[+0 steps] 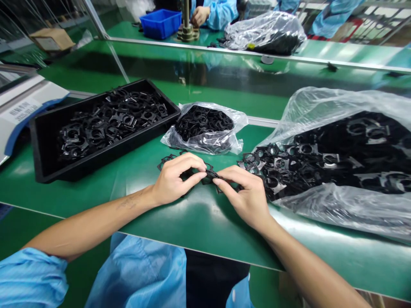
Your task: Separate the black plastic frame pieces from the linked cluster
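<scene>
Between my two hands, just above the green tabletop [173, 229], is a small black plastic part [210, 174]. My left hand [178, 177] pinches its left side between thumb and fingers. On the other side, the thumb and forefinger of my right hand [245, 188] close on it too. Its exact shape is partly covered by my fingertips. A few loose black ring-shaped parts [167, 159] lie behind and under my left hand. To the right, many black parts with round holes [282, 164] spill from a large clear plastic bag [321, 105] near my right hand.
A black tray [80, 167] full of similar parts stands at the left. Behind my hands sits a smaller clear bag [205, 143] of black rings. Across a clear divider are a blue bin [160, 24], another filled bag [266, 32] and a co-worker's hand [201, 16].
</scene>
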`<state>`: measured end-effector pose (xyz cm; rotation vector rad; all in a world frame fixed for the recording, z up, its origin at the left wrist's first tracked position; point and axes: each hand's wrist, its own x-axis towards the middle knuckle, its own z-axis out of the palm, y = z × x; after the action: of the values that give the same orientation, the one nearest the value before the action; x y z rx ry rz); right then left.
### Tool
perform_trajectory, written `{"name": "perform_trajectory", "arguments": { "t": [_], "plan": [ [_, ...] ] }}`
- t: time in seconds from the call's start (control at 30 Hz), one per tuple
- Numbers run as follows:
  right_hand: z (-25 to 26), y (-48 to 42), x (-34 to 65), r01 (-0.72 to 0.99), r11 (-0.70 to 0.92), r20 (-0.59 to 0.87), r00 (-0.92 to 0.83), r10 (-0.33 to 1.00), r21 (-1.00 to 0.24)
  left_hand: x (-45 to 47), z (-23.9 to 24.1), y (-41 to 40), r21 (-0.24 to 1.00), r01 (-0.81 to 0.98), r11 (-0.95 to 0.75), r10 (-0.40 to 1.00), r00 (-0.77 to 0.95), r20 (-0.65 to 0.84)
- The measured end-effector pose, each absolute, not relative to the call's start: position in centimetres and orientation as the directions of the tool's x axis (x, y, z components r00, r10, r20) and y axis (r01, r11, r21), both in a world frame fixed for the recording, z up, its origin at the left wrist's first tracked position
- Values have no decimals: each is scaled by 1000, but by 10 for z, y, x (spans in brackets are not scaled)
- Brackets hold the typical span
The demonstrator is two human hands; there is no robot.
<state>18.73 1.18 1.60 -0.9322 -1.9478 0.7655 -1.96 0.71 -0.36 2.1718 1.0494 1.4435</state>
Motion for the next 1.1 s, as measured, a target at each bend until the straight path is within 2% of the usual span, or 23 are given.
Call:
{"name": "perform_trajectory", "arguments": {
  "t": [0.2, 0.47, 0.9, 1.1],
  "plan": [
    [16, 12, 187, 329, 557, 425, -395, 814, -762, -19, -5, 6, 724, 370, -582, 810, 186, 556],
    [15, 12, 188, 347, 541, 401, -400, 824, -766, -18, -1, 7, 728, 321, -606, 795, 210, 569],
    [19, 15, 190, 208, 248, 154, -384, 910, -946, -18, 0, 4, 631, 368, -682, 728, 269, 630],
    [20, 16, 187, 38, -51, -62, -371, 927, -998, -19, -2, 6, 649, 396, -650, 757, 268, 596]
  ]
}}
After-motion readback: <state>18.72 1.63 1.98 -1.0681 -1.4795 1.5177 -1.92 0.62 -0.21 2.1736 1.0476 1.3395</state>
